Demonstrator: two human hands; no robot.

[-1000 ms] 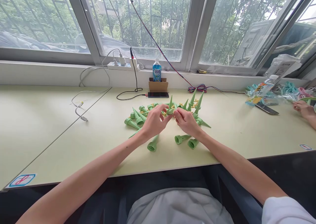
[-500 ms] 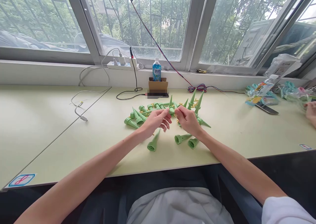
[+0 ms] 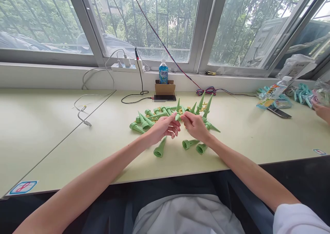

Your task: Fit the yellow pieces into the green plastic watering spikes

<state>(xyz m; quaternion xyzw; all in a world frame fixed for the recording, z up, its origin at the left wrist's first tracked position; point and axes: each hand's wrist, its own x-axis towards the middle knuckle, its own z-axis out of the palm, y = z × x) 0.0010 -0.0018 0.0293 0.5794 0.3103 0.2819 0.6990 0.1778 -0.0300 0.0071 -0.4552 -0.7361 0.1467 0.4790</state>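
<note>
Between thumb and fingers, my left hand (image 3: 165, 126) holds a green plastic watering spike (image 3: 177, 117) above the pile. My right hand (image 3: 194, 126) is closed in a pinch right against that spike; whatever sits between its fingertips is hidden. Behind and around both hands lie several more green spikes (image 3: 144, 123), hollow cones with threaded open ends. Small yellow plastic parts (image 3: 205, 105) show among them at the back. Nearer the table edge, one loose spike (image 3: 160, 148) lies under my left wrist, and two others (image 3: 189, 144) lie below my right hand.
A blue bottle (image 3: 163, 72) stands by a small cardboard box (image 3: 165, 88) at the back, with a phone before it. Cables (image 3: 208, 91) run along the wall. At right are a drink bottle (image 3: 273, 93), a dark phone (image 3: 279, 112), bagged teal items and another person's hand (image 3: 322, 112).
My right hand has shifted slightly left, closer to the held spike, which has tilted a little. The other person's hand at right has moved left with a clear bag.
</note>
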